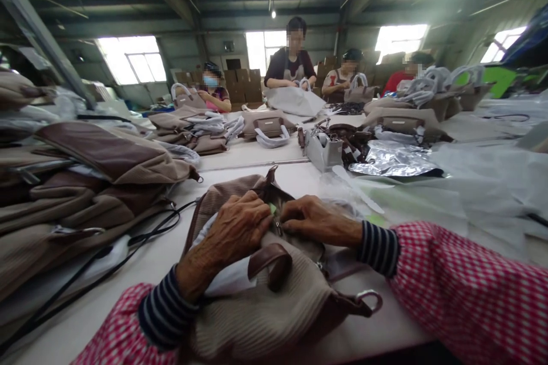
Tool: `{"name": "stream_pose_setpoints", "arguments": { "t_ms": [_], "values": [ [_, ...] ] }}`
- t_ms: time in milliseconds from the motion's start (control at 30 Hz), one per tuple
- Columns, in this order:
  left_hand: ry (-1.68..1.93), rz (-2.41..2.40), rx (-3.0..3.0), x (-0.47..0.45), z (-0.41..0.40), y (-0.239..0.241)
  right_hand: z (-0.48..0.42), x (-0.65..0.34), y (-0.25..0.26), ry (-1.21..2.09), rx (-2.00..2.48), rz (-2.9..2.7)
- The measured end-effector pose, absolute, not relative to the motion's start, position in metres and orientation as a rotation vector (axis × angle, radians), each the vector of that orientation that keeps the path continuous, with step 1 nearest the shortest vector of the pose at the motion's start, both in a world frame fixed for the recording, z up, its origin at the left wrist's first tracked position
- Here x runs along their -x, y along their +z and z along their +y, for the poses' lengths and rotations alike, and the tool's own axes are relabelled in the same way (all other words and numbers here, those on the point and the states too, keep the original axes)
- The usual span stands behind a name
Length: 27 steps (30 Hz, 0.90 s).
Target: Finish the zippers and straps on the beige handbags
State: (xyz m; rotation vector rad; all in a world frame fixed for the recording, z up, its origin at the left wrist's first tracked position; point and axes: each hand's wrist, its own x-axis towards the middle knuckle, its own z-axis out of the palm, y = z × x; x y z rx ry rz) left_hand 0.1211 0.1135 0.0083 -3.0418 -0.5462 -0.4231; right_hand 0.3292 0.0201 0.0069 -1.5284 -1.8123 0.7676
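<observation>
A beige ribbed handbag [265, 302] with brown leather trim lies on the white table [141, 268] right in front of me. My left hand [235, 231] is curled over the bag's top, fingers pressed together at the zipper opening. My right hand [314, 219] pinches the same spot from the right, at the zipper [277, 222]. A small green scrap shows between the two hands. A brown handle loop [270, 262] and a metal ring [371, 298] sit on the near side of the bag.
A tall pile of beige and brown bags [85, 182] fills the left, with black straps [107, 256] trailing over the table. Clear and silver plastic wrap [398, 162] lies to the right. Several people work on bags at the far end [291, 63].
</observation>
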Motion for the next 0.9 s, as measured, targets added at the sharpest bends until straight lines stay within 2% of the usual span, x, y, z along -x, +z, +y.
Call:
{"name": "stream_pose_setpoints", "arguments": {
  "t_ms": [333,633,900],
  "values": [
    [-0.452,-0.585,3.081,-0.121,0.115,0.007,0.019,-0.328,-0.001,0.510,1.603,-1.856],
    [-0.513,-0.509,3.075,-0.121,0.112,0.011,0.024,-0.317,-0.002,0.237,1.803,-2.267],
    [-0.727,-0.450,3.170,-0.134,0.122,0.025,0.026,-0.327,0.006,0.121,1.665,-2.583]
  ]
}}
